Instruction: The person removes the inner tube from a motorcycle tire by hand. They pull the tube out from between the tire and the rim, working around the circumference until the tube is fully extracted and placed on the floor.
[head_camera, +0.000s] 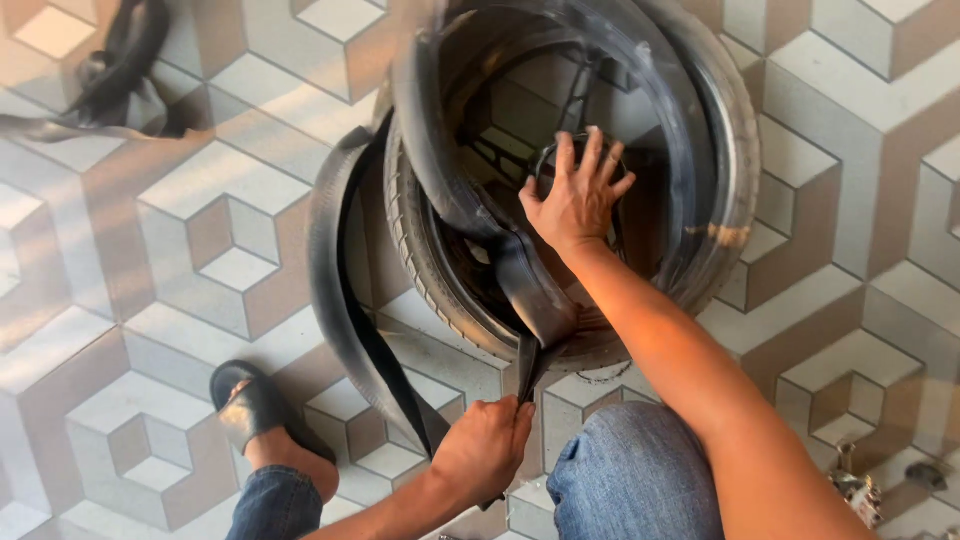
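Observation:
A black tyre (725, 170) lies flat on the patterned tiled floor, its hollow middle facing up. My right hand (577, 195) is spread out inside the hollow, fingers apart, pressing on dark parts within. A black rubber inner tube (350, 300) loops out of the tyre to the left and comes back toward me. My left hand (487, 445) is closed on the tube's lower end, just in front of the tyre. My right knee in blue jeans (630, 470) sits beside that hand.
My left foot in a black sandal (255, 410) rests on the floor at lower left. More black rubber strips (110, 80) lie at the top left. A small metal object (858, 488) lies at the lower right.

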